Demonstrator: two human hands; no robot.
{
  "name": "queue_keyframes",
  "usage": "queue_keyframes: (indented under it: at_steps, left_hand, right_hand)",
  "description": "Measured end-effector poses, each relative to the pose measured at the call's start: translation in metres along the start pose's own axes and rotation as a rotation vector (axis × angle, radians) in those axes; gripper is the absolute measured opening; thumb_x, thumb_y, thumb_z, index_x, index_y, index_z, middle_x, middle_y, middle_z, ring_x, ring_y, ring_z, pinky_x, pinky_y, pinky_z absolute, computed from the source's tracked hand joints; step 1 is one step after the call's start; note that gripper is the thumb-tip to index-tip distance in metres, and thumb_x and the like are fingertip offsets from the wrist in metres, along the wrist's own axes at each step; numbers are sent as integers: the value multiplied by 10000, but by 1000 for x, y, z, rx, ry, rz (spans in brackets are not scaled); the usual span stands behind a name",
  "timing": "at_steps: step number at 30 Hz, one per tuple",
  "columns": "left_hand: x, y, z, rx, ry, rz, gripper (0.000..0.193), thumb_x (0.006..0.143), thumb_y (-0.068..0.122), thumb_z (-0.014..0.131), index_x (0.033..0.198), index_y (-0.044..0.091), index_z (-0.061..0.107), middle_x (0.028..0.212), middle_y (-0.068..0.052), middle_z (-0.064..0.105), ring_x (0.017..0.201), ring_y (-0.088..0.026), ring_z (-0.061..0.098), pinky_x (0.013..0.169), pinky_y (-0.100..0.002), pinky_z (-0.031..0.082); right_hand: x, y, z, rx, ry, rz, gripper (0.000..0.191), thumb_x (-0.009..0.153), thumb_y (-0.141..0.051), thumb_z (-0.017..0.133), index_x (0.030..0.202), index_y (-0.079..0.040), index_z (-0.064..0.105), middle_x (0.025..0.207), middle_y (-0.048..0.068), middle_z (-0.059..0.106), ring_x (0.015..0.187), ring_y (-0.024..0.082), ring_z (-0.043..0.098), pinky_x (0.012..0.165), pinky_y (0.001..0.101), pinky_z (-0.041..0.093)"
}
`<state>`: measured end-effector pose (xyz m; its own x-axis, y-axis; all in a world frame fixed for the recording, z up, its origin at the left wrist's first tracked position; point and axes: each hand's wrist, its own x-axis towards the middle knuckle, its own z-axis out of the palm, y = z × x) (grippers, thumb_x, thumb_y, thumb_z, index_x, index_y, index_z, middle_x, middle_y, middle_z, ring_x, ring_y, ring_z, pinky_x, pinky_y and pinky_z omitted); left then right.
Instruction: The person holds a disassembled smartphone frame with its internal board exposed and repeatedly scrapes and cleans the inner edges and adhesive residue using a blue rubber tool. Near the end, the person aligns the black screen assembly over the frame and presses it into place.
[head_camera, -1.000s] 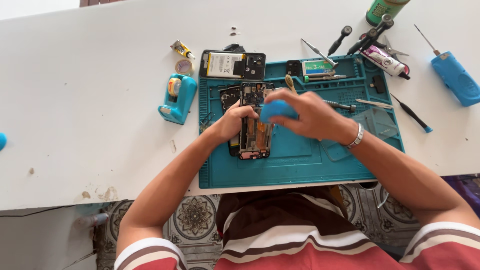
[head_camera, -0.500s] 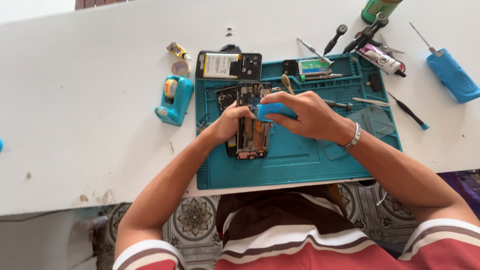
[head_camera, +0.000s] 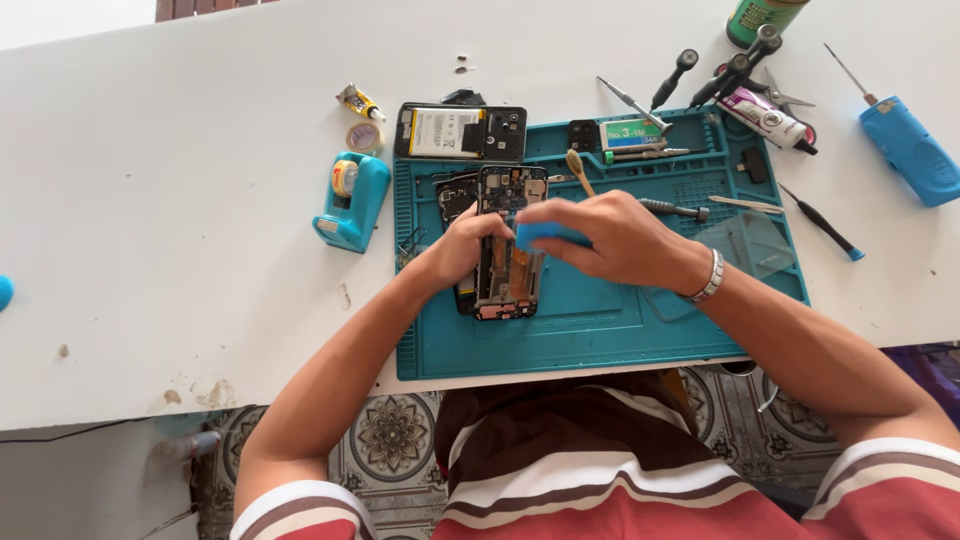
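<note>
- A person's right hand closes its fingers around a small blue tool and presses it onto an opened smartphone lying face down on a teal repair mat, near the mat's left middle.
- The left hand steadies the phone's left edge, fingers curled onto the frame; whether they fully grip it cannot be told.
- Risk, as judged here: the blue tool bears on exposed boards and orange flex ribbon, so a slip or too much force could tear a cable or scrape a component.
- A second risk: a dark panel lies just beside the phone under the left hand and could be pushed off the mat if the phone shifts.
- Around the work: a back cover with battery sits at the mat's top edge, a toothbrush and tweezers lie on the mat, and a clear plastic sheet rests by the right wrist.
- On the white tabletop stand a turquoise tape dispenser, a glue tube, screwdrivers and a blue electric driver, all well apart from the hands.
- Nothing blocks the hands; the toothbrush lies nearest the right knuckles.
</note>
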<state>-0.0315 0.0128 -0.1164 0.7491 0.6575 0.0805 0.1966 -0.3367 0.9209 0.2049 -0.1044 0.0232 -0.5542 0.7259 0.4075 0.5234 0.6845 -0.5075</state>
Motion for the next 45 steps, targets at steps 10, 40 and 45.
queue_keyframes:
  at_steps: [10, 40, 45]
  left_hand:
    - [0, 15, 1, -261, -29, -119, 230, 985, 126, 464, 932, -4, 645, 1122, -96, 549, 1033, -192, 579, 976, -335, 499]
    - [3, 46, 0, -471, -13, -172, 219, 1001, 95, 491, 1003, -59, 647, 1136, -130, 621, 1025, -199, 613, 952, -361, 539]
    - [1, 64, -4, -598, -141, -169, 423, 906, 81, 430, 1258, 5, 651, 1143, -140, 708, 1010, -201, 657, 967, -346, 547]
  right_hand:
    - [-2, -4, 7, 3, -17, 7, 432, 866, -251, 800, 1261, -151, 658, 652, 58, 675, 474, 209, 607, 467, 321, 443]
    - [-1, -6, 12, -62, -28, 49, 361, 881, -277, 771, 1218, -185, 686, 624, 53, 673, 498, 230, 643, 447, 359, 448]
    - [0, -5, 12, -17, -125, -25, 352, 889, -284, 772, 1215, -181, 687, 610, 54, 662, 494, 221, 641, 474, 344, 460]
